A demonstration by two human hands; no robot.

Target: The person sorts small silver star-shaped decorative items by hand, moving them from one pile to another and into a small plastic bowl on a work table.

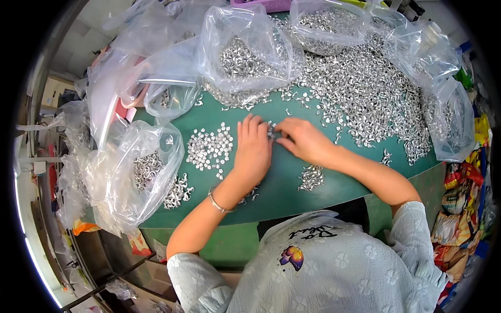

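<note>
My left hand [253,146] lies nearly flat over the green table, fingers stretched forward and close together, a bangle on its wrist. Facing it, my right hand [307,140] has bent fingers, with a gap between thumb and forefinger. A few small silvery metal pieces [271,129] sit between the hands, by the fingertips of both. Left of my left hand is a spread of small flower-like metal pieces [210,147]. A little heap of curved metal pieces [311,178] lies below my right hand. Whatever is beneath my left palm is hidden.
A large pile of curved silvery pieces [365,88] covers the table's far right. Clear plastic bags [245,57] of metal parts stand along the back, and another plastic bag [143,175] is at the left. Small clusters [178,192] lie near the front edge.
</note>
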